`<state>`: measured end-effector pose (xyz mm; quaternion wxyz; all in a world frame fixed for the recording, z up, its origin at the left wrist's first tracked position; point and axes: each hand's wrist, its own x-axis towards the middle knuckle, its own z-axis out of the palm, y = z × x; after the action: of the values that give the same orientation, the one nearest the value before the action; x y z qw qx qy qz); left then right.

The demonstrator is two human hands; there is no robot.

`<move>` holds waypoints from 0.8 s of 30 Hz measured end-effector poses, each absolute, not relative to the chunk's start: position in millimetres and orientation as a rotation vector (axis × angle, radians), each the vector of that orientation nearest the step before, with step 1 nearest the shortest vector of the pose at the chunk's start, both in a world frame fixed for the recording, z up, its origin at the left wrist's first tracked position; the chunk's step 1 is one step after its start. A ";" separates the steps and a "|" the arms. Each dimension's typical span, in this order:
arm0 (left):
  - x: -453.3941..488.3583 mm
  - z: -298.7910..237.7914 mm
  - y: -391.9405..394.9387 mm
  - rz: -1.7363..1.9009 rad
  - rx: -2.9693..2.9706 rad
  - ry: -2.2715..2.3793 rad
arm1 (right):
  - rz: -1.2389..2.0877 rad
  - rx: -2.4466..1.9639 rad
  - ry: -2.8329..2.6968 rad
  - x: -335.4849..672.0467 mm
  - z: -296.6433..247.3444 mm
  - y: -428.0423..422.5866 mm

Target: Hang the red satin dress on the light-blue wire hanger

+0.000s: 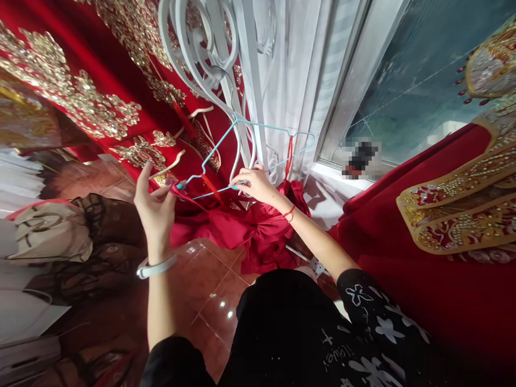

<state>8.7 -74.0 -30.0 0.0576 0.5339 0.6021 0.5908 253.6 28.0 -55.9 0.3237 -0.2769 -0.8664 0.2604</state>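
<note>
The thumb and fingertips of the person's left hand [156,207] are pinched together on the edge of a red garment [252,228], at the left end of a light blue hanger [220,140], with one finger pointing up and clear of the cloth. The fingers of the right hand [258,187] are drawn narrow around the hanger's lower bar (just what lies under the fingertips cannot be told). The garment hangs bunched below the wire, and a thin red strap [289,156] loops over the hanger's right side. The hanger's hook reaches up to the scrollwork of a white metal rack [252,80]. Further out, a white watch [156,267] circles the left wrist and a red string bracelet [289,213] the right. A red gown with gold beading [80,91] fills the upper left, a white curtain [298,64] falls behind the rack, and another red garment with gold-trimmed panels [455,215] stands at the right. Reddish tiles [212,279] show beneath.
</note>
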 end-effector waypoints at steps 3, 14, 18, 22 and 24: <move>25.3 -22.5 -58.7 1.669 1.878 1.809 | 0.676 -0.725 -2.264 253.3 -57.4 25.9; 19.8 -33.3 -49.7 1.125 2.171 1.935 | 0.647 -0.572 -2.195 263.5 -70.5 26.8; 17.3 -38.5 -48.3 1.165 2.196 1.942 | 0.588 -0.747 -1.765 297.5 -107.1 28.9; 20.3 -51.0 -35.1 1.330 2.137 2.045 | 0.424 -1.556 -1.319 356.9 -157.6 42.0; 22.1 -57.0 -27.0 1.402 2.073 2.109 | 0.539 -1.840 -1.412 383.3 -177.3 46.2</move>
<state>22.1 -27.0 -57.0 -0.0656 0.6321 0.6430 0.4274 383.3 46.2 -177.3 0.3711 -0.7175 -0.5507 0.2102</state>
